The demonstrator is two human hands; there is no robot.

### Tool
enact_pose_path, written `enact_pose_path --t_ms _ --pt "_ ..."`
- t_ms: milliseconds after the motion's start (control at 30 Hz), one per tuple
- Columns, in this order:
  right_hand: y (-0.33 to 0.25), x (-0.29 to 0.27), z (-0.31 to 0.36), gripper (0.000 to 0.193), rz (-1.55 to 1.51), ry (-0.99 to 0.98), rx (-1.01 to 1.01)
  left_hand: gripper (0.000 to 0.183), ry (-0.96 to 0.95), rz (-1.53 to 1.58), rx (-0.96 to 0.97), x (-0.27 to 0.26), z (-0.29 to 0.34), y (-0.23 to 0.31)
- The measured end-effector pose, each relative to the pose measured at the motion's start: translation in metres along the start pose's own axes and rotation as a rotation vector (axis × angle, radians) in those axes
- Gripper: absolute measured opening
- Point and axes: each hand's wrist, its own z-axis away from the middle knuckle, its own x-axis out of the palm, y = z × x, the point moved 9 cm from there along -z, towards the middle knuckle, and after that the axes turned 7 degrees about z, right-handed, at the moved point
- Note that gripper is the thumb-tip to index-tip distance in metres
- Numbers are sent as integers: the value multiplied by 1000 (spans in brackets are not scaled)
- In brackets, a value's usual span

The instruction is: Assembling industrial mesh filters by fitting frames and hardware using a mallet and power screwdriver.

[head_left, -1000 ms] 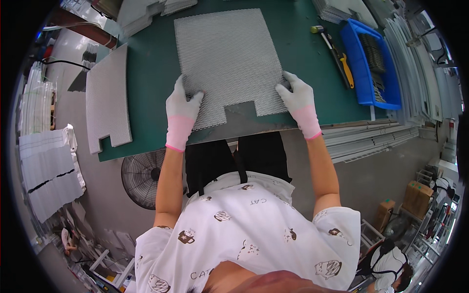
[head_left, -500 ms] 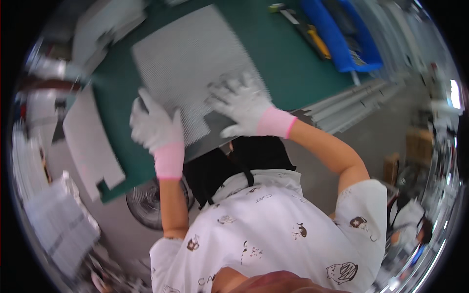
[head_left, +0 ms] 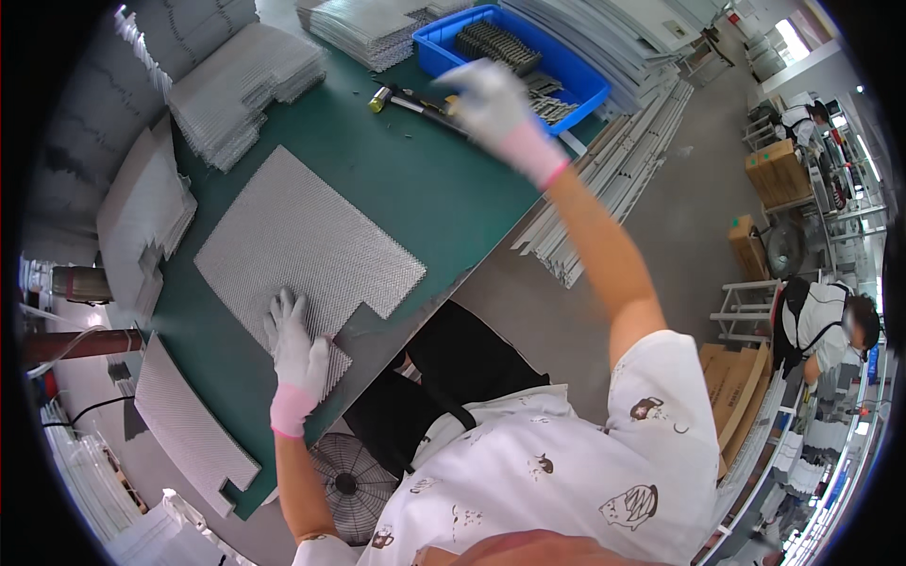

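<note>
A silvery honeycomb mesh panel (head_left: 302, 226) with a notched corner lies flat on the green worktable. My left hand (head_left: 298, 344), in a white glove with a pink cuff, lies on the panel's near edge, fingers spread. My right hand (head_left: 493, 102), gloved the same way, is raised over the table's right side and blurred by motion. It is nearest to the handle of a hammer (head_left: 408, 102) and the near side of a blue bin (head_left: 590, 94). Whether its fingers touch the handle is hidden. The bin holds stacked metal pieces (head_left: 498, 45).
Stacks of similar panels stand at the table's far left (head_left: 245, 90) and far edge (head_left: 363, 33). Another panel (head_left: 189, 424) lies along the left edge. Long metal strips (head_left: 604, 193) lie right of the table. A floor fan (head_left: 345, 481) stands below; a co-worker (head_left: 821, 325) is at far right.
My right hand has left the panel and moved up and right toward the hammer and bin. My left hand now lies on the panel's near edge. The view has turned.
</note>
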Motion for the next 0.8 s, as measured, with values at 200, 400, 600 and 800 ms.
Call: enact_pose_path --t_ms 200,400,600,800 --pt "199 49 -33 31 687 -385 99 61 -14 -262 -3 -10 6 3" --pt "236 0 -35 27 782 -263 -268 59 19 -250 62 -12 -2 6" --pt "30 -73 43 35 -355 10 396 59 61 -344 -57 3 27 39" --pt "-107 23 200 29 -1230 -465 877 55 283 -387 47 -8 40 75"
